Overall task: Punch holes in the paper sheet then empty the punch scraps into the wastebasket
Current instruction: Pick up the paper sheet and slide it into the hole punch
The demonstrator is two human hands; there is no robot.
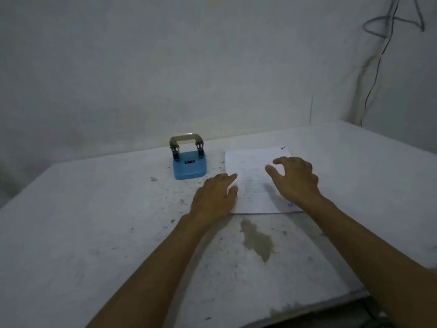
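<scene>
Both hands, left (214, 197) flat, right (294, 177) spread and empty, are poised over the sheet (254, 181); its edge should be lifted cleanly toward the punch (189, 162).

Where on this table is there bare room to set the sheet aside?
Bare table left of the hole punch, and bare again right of the paper sheet. Crowded mid-table: left hand and right hand over the sheet, stain just in front.
</scene>
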